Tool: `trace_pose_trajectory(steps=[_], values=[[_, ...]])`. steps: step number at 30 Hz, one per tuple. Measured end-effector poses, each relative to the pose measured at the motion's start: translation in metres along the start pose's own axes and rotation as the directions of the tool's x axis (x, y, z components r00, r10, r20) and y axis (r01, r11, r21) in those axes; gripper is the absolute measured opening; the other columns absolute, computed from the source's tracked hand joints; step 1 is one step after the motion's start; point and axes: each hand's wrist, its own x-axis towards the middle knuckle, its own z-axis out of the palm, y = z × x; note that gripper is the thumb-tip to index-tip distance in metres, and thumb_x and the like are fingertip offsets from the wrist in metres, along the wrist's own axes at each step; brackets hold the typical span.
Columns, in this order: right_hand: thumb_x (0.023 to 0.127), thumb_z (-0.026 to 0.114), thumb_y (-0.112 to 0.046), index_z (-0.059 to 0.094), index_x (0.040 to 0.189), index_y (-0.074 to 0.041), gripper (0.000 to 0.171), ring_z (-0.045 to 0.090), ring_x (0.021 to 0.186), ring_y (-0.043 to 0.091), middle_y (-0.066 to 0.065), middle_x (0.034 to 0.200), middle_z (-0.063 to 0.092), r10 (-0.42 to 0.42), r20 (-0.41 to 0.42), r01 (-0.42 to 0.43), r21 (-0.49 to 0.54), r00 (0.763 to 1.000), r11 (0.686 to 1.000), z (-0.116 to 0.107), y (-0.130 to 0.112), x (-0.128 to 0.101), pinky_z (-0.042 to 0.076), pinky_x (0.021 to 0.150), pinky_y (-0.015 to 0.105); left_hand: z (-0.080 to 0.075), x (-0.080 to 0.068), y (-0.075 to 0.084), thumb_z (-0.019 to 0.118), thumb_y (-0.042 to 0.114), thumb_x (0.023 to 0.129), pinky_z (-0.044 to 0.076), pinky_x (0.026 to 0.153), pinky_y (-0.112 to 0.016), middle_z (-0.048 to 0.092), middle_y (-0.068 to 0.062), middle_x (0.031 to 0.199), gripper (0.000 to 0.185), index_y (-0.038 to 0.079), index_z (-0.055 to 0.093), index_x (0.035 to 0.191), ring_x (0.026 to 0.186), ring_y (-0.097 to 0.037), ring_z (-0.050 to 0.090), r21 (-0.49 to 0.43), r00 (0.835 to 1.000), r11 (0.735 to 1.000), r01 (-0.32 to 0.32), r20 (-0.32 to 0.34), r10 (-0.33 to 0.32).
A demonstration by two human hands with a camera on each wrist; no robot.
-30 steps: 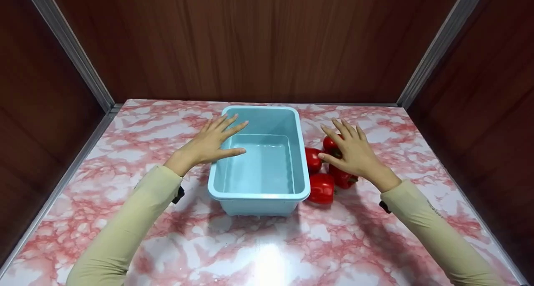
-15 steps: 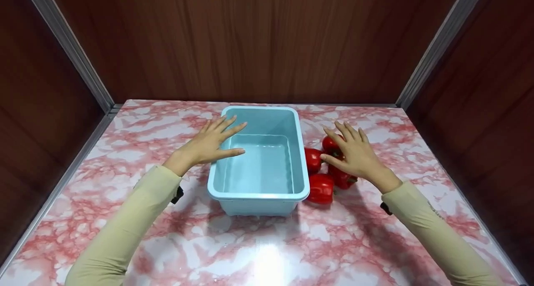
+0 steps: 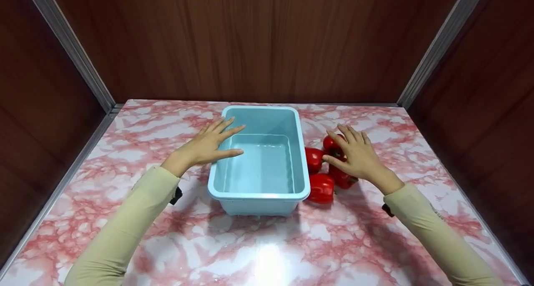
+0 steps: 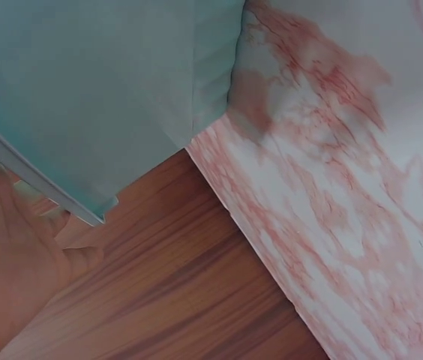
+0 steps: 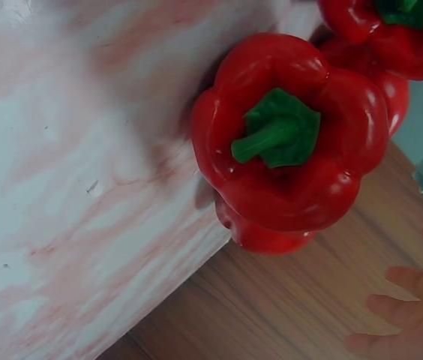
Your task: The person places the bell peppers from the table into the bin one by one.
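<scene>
A light blue plastic tub (image 3: 258, 196) stands mid-table, its inside bare. My left hand (image 3: 204, 146), fingers straight and spread, hovers over the tub's left rim; in the left wrist view the palm (image 4: 16, 255) shows beside the rim. My right hand (image 3: 356, 156) is spread above several red bell peppers (image 3: 321, 189) clustered against the tub's right side, partly hiding them. In the right wrist view one bell pepper (image 5: 339, 172) with a green stem is close to the camera, and the right fingers (image 5: 399, 307) are apart from it. Neither hand holds anything.
The table (image 3: 167, 244) has a pink and white marbled top. Dark wood panels (image 3: 267, 44) close off the back and both sides, with grey metal posts (image 3: 442, 40) at the corners.
My right hand has drifted slightly right and down over the bell peppers. The left hand has shifted a little left. The tub and bell peppers have stayed in place.
</scene>
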Motion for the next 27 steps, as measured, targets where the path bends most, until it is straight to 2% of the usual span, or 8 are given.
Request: trace_pose_trajectory(steps=[13,27], values=[[0.082,0.050,-0.066,0.030,0.145,-0.029,0.075,0.022,0.136,0.041,0.012,0.151,0.025,0.040,0.026,-0.041,0.030,0.999,0.999,0.003,0.005,-0.004,0.013,0.101,0.069,0.002,0.000,-0.002,0.038,0.074,0.082,0.001,0.110,-0.059,0.004,0.001,0.157,0.074,0.041,0.018,0.146,0.143,-0.028,-0.003,-0.003,1.000,1.000,-0.013,0.009,0.013],[0.083,0.050,-0.065,0.035,0.143,-0.020,0.076,0.022,0.135,0.043,0.017,0.147,0.030,0.066,0.051,-0.068,0.044,0.997,0.997,0.011,0.011,-0.008,0.014,0.102,0.069,0.003,-0.001,-0.002,0.038,0.072,0.083,0.003,0.108,-0.062,0.006,-0.001,0.157,0.073,0.041,0.018,0.146,0.143,-0.029,-0.006,-0.012,1.000,1.000,-0.017,0.011,0.017]])
